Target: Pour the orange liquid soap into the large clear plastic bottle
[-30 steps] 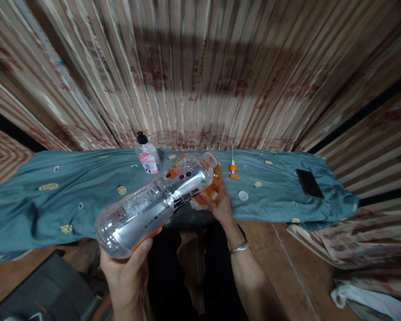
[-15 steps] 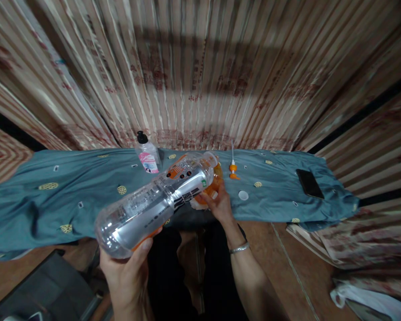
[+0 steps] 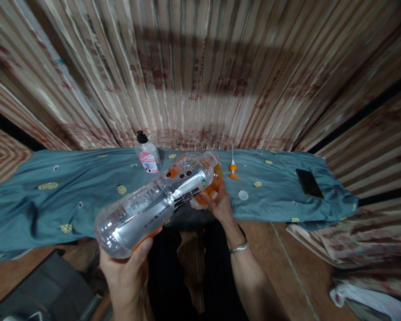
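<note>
My left hand [image 3: 128,272] is closed around the base end of a large clear plastic bottle [image 3: 153,205] with a silver and orange label. The bottle is tilted, its uncapped neck up and to the right. Behind that neck, an orange bottle [image 3: 216,180] is gripped by my right hand [image 3: 220,203], which wears a silver bracelet. The clear bottle hides much of the orange one, so I cannot tell whether the two mouths touch. An orange pump head [image 3: 233,168] with a pale dip tube lies on the cloth to the right. Near it rests a white round cap [image 3: 243,195].
A blue-green cloth [image 3: 87,178] with a pineapple print covers the narrow table. At the back left stands a clear bottle with a pink label and black top [image 3: 148,156]. A black phone [image 3: 309,183] lies at the right. Striped curtains [image 3: 200,80] hang right behind the table.
</note>
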Motion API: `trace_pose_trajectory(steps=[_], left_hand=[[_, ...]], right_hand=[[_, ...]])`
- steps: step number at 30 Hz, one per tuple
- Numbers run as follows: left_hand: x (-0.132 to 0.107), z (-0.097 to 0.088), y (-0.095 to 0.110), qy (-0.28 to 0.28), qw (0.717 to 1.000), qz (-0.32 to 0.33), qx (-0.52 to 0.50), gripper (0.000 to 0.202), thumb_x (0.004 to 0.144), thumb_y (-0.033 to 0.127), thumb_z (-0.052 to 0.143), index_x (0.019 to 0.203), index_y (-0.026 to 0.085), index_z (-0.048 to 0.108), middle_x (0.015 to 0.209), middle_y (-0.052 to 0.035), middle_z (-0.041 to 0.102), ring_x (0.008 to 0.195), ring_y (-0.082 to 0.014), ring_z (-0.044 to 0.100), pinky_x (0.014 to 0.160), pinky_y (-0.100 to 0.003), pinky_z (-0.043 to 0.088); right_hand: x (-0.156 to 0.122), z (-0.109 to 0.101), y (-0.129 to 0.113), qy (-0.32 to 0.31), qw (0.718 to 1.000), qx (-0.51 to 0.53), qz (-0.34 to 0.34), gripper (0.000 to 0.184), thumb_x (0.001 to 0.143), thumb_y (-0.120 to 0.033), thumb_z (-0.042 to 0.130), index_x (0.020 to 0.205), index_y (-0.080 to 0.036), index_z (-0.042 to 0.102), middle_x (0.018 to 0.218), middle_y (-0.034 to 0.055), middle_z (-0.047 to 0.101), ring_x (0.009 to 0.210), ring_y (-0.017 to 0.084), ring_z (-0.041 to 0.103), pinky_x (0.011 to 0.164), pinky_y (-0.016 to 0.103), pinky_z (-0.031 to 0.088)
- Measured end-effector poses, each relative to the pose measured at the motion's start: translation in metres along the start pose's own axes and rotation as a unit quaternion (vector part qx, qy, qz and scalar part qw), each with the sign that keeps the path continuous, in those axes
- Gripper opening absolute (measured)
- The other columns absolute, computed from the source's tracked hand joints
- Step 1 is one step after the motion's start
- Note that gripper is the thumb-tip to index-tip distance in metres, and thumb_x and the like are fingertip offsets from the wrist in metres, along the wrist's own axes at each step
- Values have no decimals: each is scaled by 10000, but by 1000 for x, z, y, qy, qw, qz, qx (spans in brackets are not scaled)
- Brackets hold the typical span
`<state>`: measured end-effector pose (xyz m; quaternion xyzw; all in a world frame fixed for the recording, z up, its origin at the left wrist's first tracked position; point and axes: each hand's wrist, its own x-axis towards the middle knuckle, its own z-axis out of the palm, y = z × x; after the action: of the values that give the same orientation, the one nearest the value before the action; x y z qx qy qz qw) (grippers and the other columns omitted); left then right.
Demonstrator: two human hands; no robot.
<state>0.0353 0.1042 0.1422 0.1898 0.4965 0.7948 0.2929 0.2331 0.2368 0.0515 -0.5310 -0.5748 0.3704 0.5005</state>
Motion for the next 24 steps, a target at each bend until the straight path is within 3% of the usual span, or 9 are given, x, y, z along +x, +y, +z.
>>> trace_pose_trajectory(steps=[9,24], left_hand=[[1,0,-1,10,1000,-6,-2,729,377,392,1172,1033,327,861,951,20,837,781,-195,789,731,-285,712],[-1,3,3,9,1000,-5,-5,732,364,377,1168,1023,320,853,901,21,838,711,-205,792,684,-298,713]], right_hand=[[-1,1,-3,2,1000,27,-5,860,844,-582,875,1563,-206,590,1367,168,827,1328,427,800,1151,581,648],[0,0,-1,-4,1000,11,-5,845,855,-595,856,1562,-222,583,1349,151,838,1280,412,821,1119,562,661]])
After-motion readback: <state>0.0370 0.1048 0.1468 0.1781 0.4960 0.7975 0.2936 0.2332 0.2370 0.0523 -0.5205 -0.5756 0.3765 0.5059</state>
